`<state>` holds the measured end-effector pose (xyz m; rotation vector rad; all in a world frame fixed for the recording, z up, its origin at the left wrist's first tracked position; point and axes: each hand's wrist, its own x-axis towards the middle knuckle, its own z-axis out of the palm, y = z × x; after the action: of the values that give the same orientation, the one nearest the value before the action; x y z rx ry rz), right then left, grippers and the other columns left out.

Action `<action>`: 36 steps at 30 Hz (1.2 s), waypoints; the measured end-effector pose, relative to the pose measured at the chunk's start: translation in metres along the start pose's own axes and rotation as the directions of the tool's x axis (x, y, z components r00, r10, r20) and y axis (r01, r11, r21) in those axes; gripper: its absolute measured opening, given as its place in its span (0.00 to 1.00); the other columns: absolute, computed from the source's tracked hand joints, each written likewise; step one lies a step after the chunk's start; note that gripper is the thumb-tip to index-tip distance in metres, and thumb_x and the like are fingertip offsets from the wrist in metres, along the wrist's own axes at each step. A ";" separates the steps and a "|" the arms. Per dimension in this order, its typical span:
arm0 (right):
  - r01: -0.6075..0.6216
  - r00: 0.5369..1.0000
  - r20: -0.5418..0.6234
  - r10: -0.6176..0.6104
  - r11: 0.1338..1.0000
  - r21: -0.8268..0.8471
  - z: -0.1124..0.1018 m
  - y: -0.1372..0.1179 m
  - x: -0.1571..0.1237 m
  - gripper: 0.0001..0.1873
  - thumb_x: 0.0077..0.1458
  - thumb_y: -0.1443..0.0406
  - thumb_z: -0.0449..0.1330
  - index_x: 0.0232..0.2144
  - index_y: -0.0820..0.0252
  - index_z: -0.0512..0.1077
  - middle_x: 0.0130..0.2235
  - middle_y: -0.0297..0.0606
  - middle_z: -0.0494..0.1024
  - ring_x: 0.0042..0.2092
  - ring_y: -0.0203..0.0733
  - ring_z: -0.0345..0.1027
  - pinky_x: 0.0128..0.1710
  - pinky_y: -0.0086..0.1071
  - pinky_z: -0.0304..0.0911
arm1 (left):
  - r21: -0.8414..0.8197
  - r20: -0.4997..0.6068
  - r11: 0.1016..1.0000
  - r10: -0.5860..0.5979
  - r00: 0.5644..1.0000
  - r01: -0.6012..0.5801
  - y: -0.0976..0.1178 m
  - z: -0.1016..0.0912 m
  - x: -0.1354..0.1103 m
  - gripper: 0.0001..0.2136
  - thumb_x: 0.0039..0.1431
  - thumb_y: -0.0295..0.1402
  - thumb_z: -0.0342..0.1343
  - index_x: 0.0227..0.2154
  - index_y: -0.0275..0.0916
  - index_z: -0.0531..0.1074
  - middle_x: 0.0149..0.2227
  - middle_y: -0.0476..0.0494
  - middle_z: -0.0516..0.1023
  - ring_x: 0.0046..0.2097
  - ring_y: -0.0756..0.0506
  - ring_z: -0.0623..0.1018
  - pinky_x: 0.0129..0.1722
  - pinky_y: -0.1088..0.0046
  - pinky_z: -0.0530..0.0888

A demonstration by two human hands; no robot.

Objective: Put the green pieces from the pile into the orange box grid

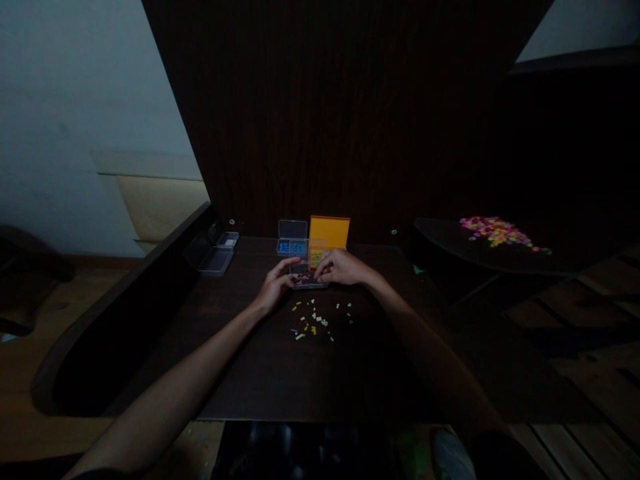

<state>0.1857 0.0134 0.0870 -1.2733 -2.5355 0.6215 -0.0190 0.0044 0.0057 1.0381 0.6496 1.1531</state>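
- Head view, around the hands: loose white and yellow pieces point(319, 319) lie scattered on the desk point(250, 380), just nearer the person than the box point(310, 287); a heap point(497, 232) of pink, orange and yellow bits lies on the side shelf point(435, 247), well apart at the right; a green scrap point(418, 269) lies near that shelf; the raised clear lid point(301, 255) of the box stands in front of parts of the two boxes behind.
- Containers: the box, with dark reddish pieces in it, sits on the desk between the hands; behind it stand an open blue-filled box point(292, 248) and an orange box point(330, 231) (its lid upright) with yellow-green pieces inside; an open clear case point(217, 262) lies at the left, beside a smaller case point(229, 240).
- Hands: the left hand point(273, 288) is half curled, touching the left side of the box, though I cannot tell whether it grips; the right hand point(343, 268) reaches over the right side, fingertips drawn together, whether on a piece I cannot tell.
- Hard to make out: the right hand covers part of the orange box; dim light blurs the smaller case's contents; both forearms are cut off below.
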 end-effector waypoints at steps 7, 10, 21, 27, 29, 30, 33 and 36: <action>-0.066 0.996 0.063 0.062 0.996 0.061 0.001 0.003 0.000 0.10 0.47 0.71 0.62 0.34 0.64 0.82 0.27 0.34 0.76 0.30 0.34 0.64 0.30 0.26 0.55 | -0.010 -0.006 1.000 -0.019 1.000 0.019 -0.001 0.001 0.000 0.26 0.34 0.23 0.52 0.43 0.39 0.73 0.49 0.46 0.75 0.40 0.45 0.78 0.46 0.64 0.73; -0.068 0.995 0.082 0.064 0.996 0.054 0.001 0.005 0.000 0.11 0.48 0.70 0.62 0.35 0.62 0.82 0.28 0.34 0.77 0.30 0.33 0.64 0.30 0.26 0.55 | 0.004 0.009 1.000 -0.004 1.000 0.004 -0.001 0.001 0.000 0.26 0.35 0.24 0.51 0.43 0.39 0.73 0.50 0.45 0.75 0.40 0.44 0.78 0.48 0.62 0.73; 0.090 0.983 0.152 -0.099 0.994 0.064 -0.007 -0.027 -0.011 0.10 0.52 0.67 0.62 0.37 0.62 0.80 0.22 0.29 0.70 0.24 0.30 0.59 0.27 0.25 0.52 | 0.029 0.002 1.000 -0.009 1.000 0.009 0.000 0.002 -0.002 0.26 0.35 0.23 0.51 0.44 0.38 0.73 0.47 0.45 0.77 0.39 0.45 0.78 0.45 0.65 0.73; 0.245 0.939 0.283 -0.196 0.958 -0.148 0.023 -0.049 -0.005 0.09 0.52 0.69 0.62 0.35 0.57 0.80 0.27 0.32 0.76 0.29 0.34 0.65 0.31 0.27 0.53 | 0.071 -0.022 0.997 0.030 0.999 -0.028 -0.001 0.001 -0.001 0.25 0.35 0.24 0.51 0.42 0.38 0.74 0.47 0.45 0.77 0.43 0.44 0.76 0.46 0.67 0.72; 0.251 0.935 0.303 -0.185 0.948 -0.195 0.030 -0.051 -0.003 0.10 0.52 0.69 0.61 0.35 0.56 0.80 0.30 0.34 0.77 0.32 0.36 0.67 0.32 0.28 0.54 | 0.078 -0.022 0.996 0.038 0.999 -0.036 -0.002 0.000 0.000 0.25 0.34 0.24 0.51 0.42 0.38 0.74 0.47 0.45 0.77 0.44 0.43 0.76 0.47 0.67 0.71; 0.249 0.935 0.307 -0.179 0.946 -0.208 0.033 -0.051 -0.003 0.10 0.52 0.69 0.61 0.36 0.56 0.80 0.31 0.34 0.78 0.34 0.37 0.68 0.33 0.28 0.55 | 0.080 -0.025 0.996 0.039 0.999 -0.037 -0.002 -0.001 0.000 0.25 0.34 0.24 0.51 0.42 0.38 0.74 0.46 0.45 0.77 0.45 0.43 0.76 0.47 0.67 0.70; 0.237 0.937 0.311 -0.160 0.943 -0.231 0.036 -0.053 -0.003 0.09 0.53 0.69 0.60 0.36 0.56 0.79 0.34 0.36 0.78 0.36 0.39 0.69 0.36 0.29 0.57 | 0.075 -0.033 0.997 0.025 0.999 -0.022 -0.003 -0.001 0.001 0.26 0.34 0.24 0.51 0.42 0.38 0.74 0.46 0.45 0.77 0.45 0.43 0.76 0.48 0.67 0.69; 0.212 0.940 0.316 -0.129 0.946 -0.245 0.039 -0.055 -0.003 0.09 0.53 0.69 0.60 0.36 0.56 0.79 0.35 0.37 0.78 0.38 0.40 0.69 0.38 0.31 0.58 | 0.061 -0.034 0.998 0.003 0.999 -0.001 -0.003 -0.001 0.001 0.26 0.34 0.23 0.51 0.42 0.39 0.74 0.47 0.46 0.77 0.45 0.43 0.76 0.48 0.68 0.70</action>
<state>0.1337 -0.0286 0.0789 -1.0868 -3.0322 0.4608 -0.0187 0.0052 0.0029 1.0725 0.7149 1.1608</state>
